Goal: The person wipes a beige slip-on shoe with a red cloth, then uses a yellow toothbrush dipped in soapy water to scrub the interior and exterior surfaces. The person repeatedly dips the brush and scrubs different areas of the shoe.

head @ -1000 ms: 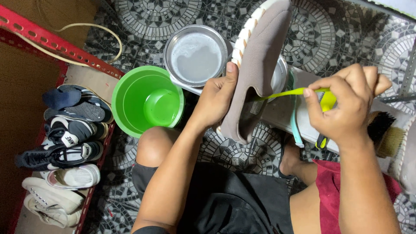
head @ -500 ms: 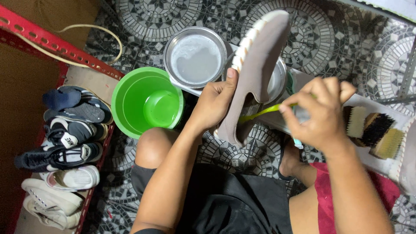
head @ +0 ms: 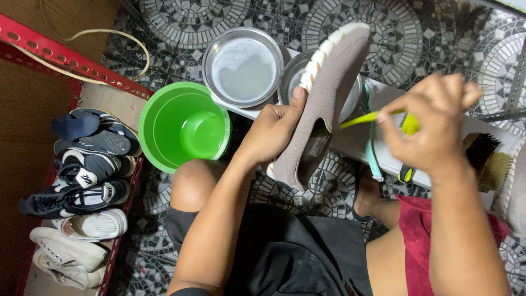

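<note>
My left hand point(head: 272, 130) grips a taupe knit shoe point(head: 324, 98) with a ribbed white sole, held upright over the floor, toe pointing away from me. My right hand point(head: 430, 126) pinches a thin yellow-green brush handle point(head: 366, 117) whose tip reaches into the shoe's opening. A steel bowl of cloudy water point(head: 244, 66) sits just beyond the left hand, and a second steel bowl point(head: 290, 77) is partly hidden behind the shoe.
A green plastic bucket point(head: 164, 131) stands left of my knee. Several pairs of shoes point(head: 82, 175) fill a red metal rack point(head: 49, 44) at left. A wooden scrub brush point(head: 487, 161) and a teal brush point(head: 372, 159) lie on a white board at right. Patterned tile floor all around.
My right hand has shifted left and right with the brush at the shoe's opening, a scrubbing motion. The shoe has tilted slightly in my left hand.
</note>
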